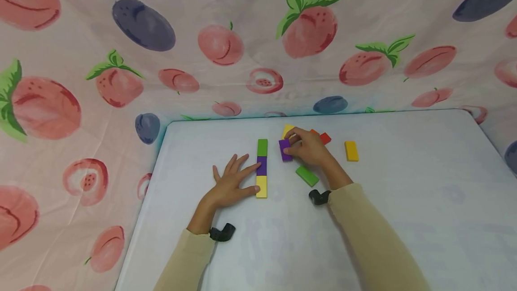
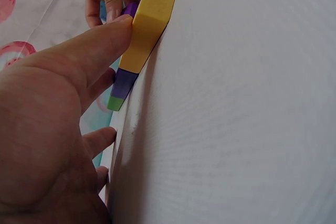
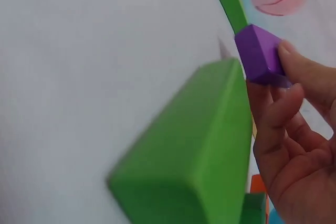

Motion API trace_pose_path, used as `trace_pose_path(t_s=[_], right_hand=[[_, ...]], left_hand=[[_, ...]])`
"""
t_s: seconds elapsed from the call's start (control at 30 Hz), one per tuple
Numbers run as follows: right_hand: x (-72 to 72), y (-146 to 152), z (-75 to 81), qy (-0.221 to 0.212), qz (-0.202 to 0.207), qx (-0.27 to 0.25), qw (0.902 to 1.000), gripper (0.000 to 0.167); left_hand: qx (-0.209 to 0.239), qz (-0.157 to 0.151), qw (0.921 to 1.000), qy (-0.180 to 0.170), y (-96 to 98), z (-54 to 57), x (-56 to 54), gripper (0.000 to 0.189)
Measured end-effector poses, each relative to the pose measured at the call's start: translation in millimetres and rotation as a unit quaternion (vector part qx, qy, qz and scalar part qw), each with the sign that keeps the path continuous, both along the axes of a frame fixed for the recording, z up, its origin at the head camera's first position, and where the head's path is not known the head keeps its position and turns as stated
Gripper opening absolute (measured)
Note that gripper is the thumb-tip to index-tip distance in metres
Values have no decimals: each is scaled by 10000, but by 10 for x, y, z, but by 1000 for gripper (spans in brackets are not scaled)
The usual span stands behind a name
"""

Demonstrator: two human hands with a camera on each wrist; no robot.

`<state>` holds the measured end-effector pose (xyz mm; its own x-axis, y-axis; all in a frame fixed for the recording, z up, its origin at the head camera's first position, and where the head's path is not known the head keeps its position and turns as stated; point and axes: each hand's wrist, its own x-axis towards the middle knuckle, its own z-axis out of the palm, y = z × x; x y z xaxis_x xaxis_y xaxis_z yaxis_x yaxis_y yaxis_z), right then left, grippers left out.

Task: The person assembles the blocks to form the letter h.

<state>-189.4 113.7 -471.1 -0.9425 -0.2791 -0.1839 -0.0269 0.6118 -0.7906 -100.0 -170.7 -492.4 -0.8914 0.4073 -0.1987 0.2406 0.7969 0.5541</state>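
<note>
In the head view, green, purple and yellow blocks stand end to end in a straight line. My left hand lies along their left side with fingers spread, thumb touching the yellow block and index fingertip at the purple one. To the right of the line, my right hand pinches a second purple block between thumb and fingers. A loose green block lies below that hand, large and close in the right wrist view. Behind the hand, a yellow block is partly hidden.
Red-orange blocks peek out beyond my right hand. Farther right lies an orange-yellow block. The white table meets a fruit-printed cloth at its back and left edges. Each wrist carries a small black camera mount.
</note>
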Motion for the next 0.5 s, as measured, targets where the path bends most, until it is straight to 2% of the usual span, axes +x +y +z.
trace_pose_path(t_s=[0.27,0.5], right_hand=[[-14,-141,-32,-153,-633,-598,9961,35],[-65,-244,-42,-166,-899,-1179,9888,37]], left_hand=[[12,33,10000,-11,3,10,-1,69],[-37,56,10000,-48,8,10,-3,69]])
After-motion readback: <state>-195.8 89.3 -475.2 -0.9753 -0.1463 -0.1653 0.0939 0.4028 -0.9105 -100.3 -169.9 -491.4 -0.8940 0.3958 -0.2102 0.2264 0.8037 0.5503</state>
